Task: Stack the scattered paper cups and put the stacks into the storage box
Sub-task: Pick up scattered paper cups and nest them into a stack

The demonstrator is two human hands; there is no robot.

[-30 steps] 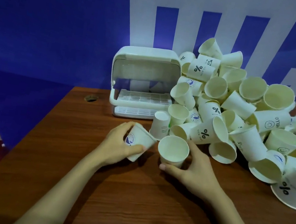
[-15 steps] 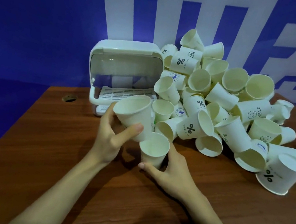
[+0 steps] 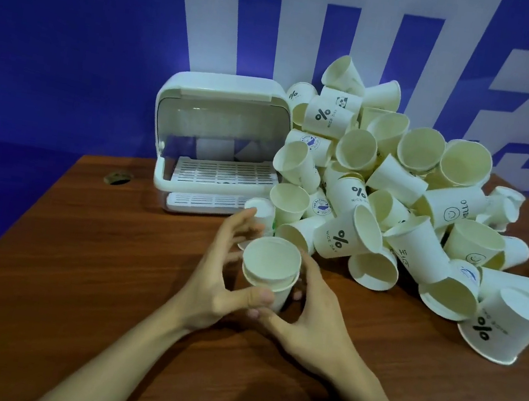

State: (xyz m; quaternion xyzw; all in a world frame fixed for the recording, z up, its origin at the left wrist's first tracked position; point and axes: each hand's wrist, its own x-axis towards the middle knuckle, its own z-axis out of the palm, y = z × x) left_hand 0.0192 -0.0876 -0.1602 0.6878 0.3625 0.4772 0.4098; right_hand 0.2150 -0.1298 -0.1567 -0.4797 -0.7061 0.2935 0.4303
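- Storage box (image 3: 216, 145) at the back left of the table (image 3: 73, 275), lid up, slatted tray bare; nothing stowed yet, by the look of it.
- Left hand (image 3: 213, 282) beside the stack (image 3: 269, 273), thumb laid across the lower cup's wall, fingers spread and blurred behind the rim; reads as letting go rather than gripping.
- Two cups nested upright on the table just in front of the box, inner cup's rim sitting a little proud of the outer one.
- Right hand (image 3: 311, 313) curled round the lower cup from the right, steadying it; fingertips mostly hidden behind the cup.
- Heap of loose cups (image 3: 393, 199) piled to the right of the box, against the wall, nearly all unstacked; task barely begun.
- To do this step well: press the inner cup straight down until seated, with only light pressure on the thin paper wall to avoid denting it.
- Best to keep the stack upright and the base held while the free hand fetches the nearest loose cup at the heap's front edge.
- Against half a second ago: left hand then held a cup tilted above the one in the right hand; now that cup sits inside it and the left fingers have opened.
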